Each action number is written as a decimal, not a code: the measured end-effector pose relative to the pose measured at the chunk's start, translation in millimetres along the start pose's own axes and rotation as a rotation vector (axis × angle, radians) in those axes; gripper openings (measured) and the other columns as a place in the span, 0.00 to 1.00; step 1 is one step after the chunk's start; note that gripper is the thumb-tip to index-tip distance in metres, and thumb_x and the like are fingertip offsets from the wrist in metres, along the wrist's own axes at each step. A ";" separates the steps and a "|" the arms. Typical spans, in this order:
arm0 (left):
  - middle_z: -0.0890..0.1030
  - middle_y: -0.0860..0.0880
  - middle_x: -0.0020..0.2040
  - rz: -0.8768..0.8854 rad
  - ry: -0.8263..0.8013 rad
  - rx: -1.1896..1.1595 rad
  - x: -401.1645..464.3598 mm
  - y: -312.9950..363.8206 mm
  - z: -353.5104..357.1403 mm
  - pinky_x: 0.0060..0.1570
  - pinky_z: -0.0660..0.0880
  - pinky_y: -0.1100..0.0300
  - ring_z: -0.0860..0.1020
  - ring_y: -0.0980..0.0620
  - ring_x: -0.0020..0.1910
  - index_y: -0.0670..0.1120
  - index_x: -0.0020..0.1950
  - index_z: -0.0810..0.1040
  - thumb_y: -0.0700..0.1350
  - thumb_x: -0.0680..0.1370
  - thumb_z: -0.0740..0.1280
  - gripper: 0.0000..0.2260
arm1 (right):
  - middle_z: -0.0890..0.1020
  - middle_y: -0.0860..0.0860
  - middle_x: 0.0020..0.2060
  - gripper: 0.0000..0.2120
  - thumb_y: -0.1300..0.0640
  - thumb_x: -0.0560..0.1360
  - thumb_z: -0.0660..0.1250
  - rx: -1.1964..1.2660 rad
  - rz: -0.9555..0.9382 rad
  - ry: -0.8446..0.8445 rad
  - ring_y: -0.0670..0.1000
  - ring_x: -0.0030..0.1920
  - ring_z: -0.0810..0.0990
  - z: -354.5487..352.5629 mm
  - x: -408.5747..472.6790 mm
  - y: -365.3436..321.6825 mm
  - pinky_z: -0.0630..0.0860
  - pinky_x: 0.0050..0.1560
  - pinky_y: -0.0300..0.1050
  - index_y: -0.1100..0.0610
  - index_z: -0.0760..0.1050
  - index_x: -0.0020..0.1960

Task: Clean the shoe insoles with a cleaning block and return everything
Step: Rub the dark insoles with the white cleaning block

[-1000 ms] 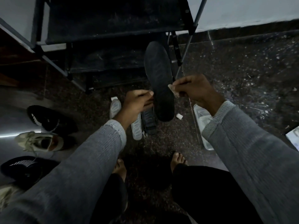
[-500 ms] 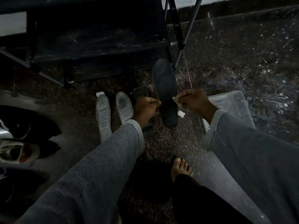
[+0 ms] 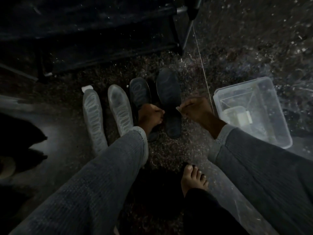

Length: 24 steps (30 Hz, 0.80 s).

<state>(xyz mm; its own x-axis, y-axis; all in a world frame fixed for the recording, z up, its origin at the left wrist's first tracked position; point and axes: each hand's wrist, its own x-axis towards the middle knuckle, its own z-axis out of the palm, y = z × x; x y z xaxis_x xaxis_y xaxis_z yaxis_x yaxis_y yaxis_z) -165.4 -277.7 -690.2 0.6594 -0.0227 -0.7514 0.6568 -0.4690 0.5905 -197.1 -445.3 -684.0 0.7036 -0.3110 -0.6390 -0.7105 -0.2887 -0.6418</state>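
A dark insole lies low over the speckled floor, toe end pointing away from me. My left hand grips its left edge near the heel half. My right hand pinches a small pale cleaning block at the insole's right edge. A second dark insole lies on the floor just left of it, partly under my left hand. Two pale insoles lie side by side further left.
A clear plastic tub with a small pale item inside stands on the floor at right. A dark shoe rack fills the upper left. Dark shoes sit at the left edge. My bare foot is below the hands.
The held dark insole has come down from raised and upright to low over the floor. Both hands went down with it. The view has tilted down, showing the tub fully.
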 end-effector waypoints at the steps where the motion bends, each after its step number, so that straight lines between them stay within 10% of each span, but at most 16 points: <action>1: 0.79 0.45 0.36 0.001 -0.004 0.011 3.6 -0.2 1.0 0.45 0.80 0.54 0.78 0.50 0.34 0.41 0.42 0.80 0.40 0.78 0.69 0.06 | 0.83 0.48 0.32 0.10 0.56 0.66 0.79 -0.006 -0.005 0.008 0.49 0.36 0.81 1.4 2.8 1.2 0.81 0.50 0.50 0.50 0.80 0.30; 14: 0.78 0.44 0.35 -0.117 -0.023 -0.022 23.8 -2.9 13.4 0.31 0.78 0.61 0.79 0.47 0.38 0.37 0.41 0.79 0.36 0.78 0.68 0.06 | 0.82 0.48 0.35 0.07 0.55 0.68 0.78 -0.119 -0.003 0.082 0.41 0.33 0.76 13.4 17.3 5.3 0.76 0.42 0.36 0.53 0.81 0.35; 18: 0.82 0.42 0.40 -0.034 -0.047 0.086 26.1 -8.3 8.4 0.51 0.81 0.49 0.83 0.41 0.48 0.37 0.46 0.80 0.37 0.77 0.66 0.04 | 0.82 0.49 0.36 0.05 0.56 0.69 0.77 -0.135 -0.006 0.090 0.41 0.33 0.76 14.4 14.1 2.9 0.72 0.35 0.30 0.55 0.82 0.38; 24: 0.81 0.43 0.34 -0.046 0.013 0.085 30.2 -15.4 6.4 0.50 0.81 0.48 0.83 0.42 0.40 0.43 0.34 0.79 0.40 0.75 0.71 0.09 | 0.80 0.48 0.38 0.05 0.57 0.70 0.76 -0.133 0.011 0.083 0.42 0.36 0.77 17.5 9.2 3.0 0.72 0.36 0.26 0.57 0.82 0.41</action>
<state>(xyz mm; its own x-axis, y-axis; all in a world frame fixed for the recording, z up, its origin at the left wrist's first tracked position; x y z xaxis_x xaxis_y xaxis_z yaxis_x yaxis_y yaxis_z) -157.9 -276.8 -723.8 0.6342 0.0123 -0.7731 0.6535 -0.5428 0.5275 -192.5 -433.1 -699.2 0.6960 -0.3866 -0.6051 -0.7177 -0.4004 -0.5697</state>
